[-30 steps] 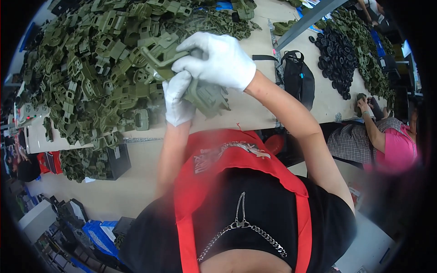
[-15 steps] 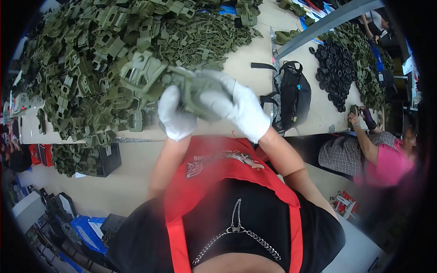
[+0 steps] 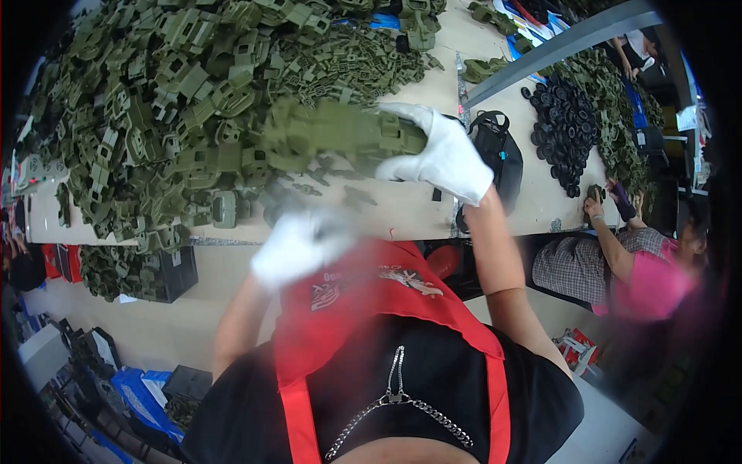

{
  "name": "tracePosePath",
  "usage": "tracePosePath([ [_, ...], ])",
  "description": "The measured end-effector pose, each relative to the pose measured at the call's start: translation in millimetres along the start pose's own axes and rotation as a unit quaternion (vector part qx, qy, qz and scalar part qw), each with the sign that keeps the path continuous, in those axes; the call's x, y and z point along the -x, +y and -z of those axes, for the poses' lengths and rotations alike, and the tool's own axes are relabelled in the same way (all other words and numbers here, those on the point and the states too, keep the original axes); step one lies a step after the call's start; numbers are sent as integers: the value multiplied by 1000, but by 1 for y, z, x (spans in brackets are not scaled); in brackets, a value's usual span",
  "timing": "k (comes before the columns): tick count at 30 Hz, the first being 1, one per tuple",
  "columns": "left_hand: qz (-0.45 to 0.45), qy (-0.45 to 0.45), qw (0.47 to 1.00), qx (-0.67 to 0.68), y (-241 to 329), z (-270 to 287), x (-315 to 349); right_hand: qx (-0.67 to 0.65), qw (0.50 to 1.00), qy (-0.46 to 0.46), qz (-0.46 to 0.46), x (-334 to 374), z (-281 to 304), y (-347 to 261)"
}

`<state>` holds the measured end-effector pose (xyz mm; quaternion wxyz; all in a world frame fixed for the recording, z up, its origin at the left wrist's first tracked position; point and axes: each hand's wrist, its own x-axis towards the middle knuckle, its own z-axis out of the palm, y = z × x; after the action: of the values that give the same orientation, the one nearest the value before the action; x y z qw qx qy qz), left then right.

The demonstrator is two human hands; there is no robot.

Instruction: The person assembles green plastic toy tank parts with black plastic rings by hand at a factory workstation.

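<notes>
While a long olive-green part (image 3: 348, 133) is held out over the table (image 3: 434, 77) in the head view, its right end is clasped by the white-gloved right hand (image 3: 444, 158), with the thumb placed below it and the fingers above. The part is stretched roughly sideways, and its left end is blurred in front of a large heap of green parts (image 3: 147, 100); whether that heap is touched cannot be told. By the left hand (image 3: 297, 249), also gloved in white, the part is not reached: that hand is seen lower down, in front of the table's near edge and the red apron (image 3: 386, 301), and is so blurred that it cannot be told whether anything is gripped in it. Beneath the part, a few small green pieces (image 3: 325, 184) are seen blurred on the tabletop. Beyond it, smaller green parts (image 3: 348, 66) are spread beside the big heap. To the right of the right hand, a black backpack (image 3: 495, 158) is seen lying, and farther right black wheels (image 3: 563, 127) are piled. At the far right, a small green object is held by a co-worker in pink (image 3: 653, 284).
</notes>
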<state>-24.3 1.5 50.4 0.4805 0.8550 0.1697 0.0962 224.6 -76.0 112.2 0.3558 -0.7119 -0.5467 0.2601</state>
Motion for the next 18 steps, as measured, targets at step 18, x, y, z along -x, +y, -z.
tracePosePath([
  [18,193,15,977,89,18,-11,-10,-272,936,-202,-94,36,-51,9],
])
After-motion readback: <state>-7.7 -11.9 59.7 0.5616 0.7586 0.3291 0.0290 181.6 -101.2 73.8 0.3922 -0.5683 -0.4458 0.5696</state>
